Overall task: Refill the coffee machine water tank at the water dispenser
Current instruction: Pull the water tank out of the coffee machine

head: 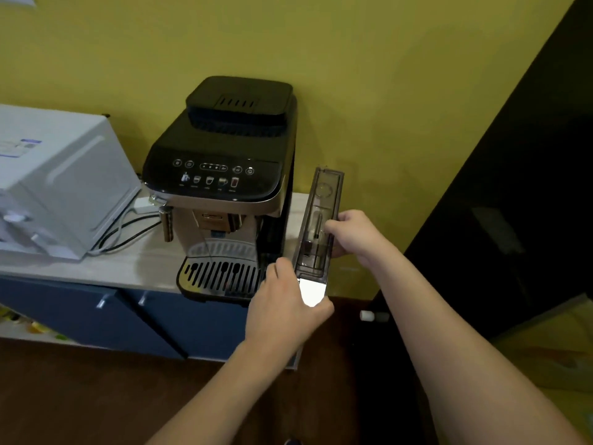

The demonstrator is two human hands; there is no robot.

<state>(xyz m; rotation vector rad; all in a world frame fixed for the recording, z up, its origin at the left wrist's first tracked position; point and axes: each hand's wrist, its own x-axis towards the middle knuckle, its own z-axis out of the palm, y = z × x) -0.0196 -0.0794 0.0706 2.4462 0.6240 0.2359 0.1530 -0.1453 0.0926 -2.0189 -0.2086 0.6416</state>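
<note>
The coffee machine [221,187] stands on the tabletop [96,268] against the yellow wall. Just to its right, the water tank [317,226] is held clear of its side, a tall, narrow, stiff smoky-plastic box that looks nearly empty, so probably light now, heavier and sloshing once filled. The left hand [285,309] is closed around its near end; the right hand [349,232] clasps its right wall. Two-handed support suits the slick plastic.

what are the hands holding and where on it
Both hold the water tank, beside the coffee machine: the left hand at its near, lower end, the right hand on its right side, midway along.
</note>
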